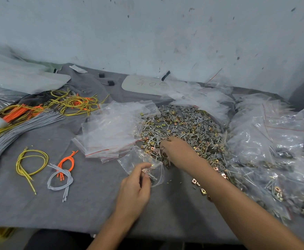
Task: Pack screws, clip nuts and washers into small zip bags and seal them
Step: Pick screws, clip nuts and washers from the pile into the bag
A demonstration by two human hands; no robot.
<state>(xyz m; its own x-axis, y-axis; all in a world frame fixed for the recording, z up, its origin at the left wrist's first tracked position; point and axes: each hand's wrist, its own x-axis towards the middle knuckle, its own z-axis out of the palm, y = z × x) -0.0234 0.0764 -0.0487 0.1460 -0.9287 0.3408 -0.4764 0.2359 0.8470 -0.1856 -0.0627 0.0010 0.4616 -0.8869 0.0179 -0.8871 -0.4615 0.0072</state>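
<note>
Plastic zip bag in left hand, right hand among screws

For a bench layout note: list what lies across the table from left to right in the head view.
Grey wire bundle → stack of empty zip bags → pile of screws, clip nuts and washers → heap of filled bags.

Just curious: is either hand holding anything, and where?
The left hand pinches a small zip bag at its near edge. The right hand is in the hardware pile; grip unclear.
</note>
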